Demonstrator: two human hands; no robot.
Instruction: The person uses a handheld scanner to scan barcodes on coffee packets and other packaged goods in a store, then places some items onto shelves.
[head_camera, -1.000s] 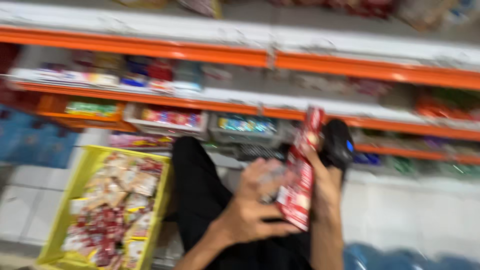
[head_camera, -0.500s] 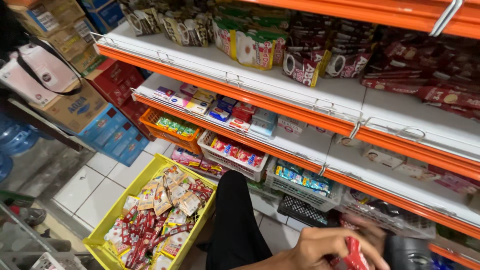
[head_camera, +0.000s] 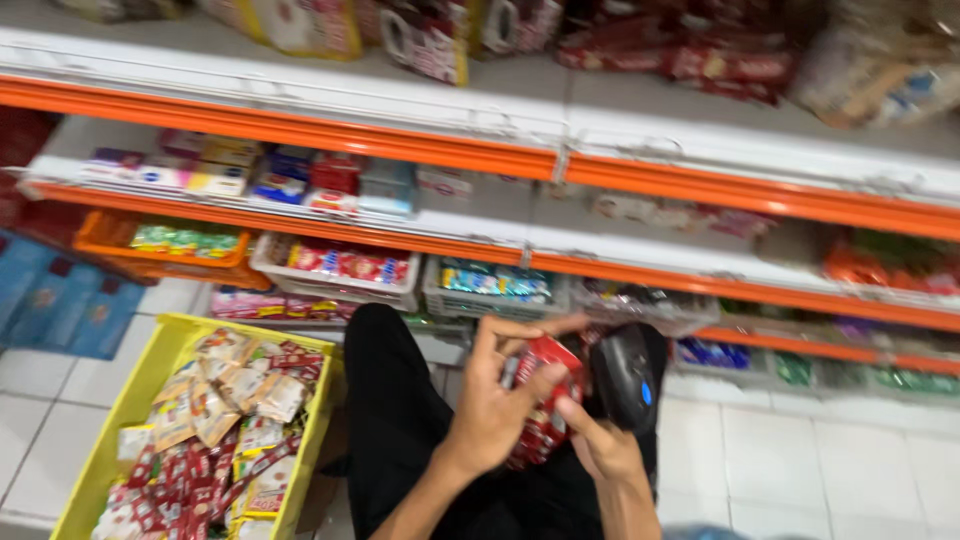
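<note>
My left hand grips a red snack packet from the left, fingers curled over its top. My right hand touches the packet's right side with its fingers and holds a black handheld scanner against the palm. Both hands hover above my leg in black trousers, in front of the lower store shelves. The packet's lower part is partly hidden by my fingers.
A yellow crate full of several red and beige sachets sits on the white tiled floor at lower left. Orange-edged shelves with baskets of small goods span the view. Blue boxes stand at far left.
The view has swung down and right from the upper shelves. My hands, low at the frame edge before, are now higher and central, with the packet and scanner plainly visible.
</note>
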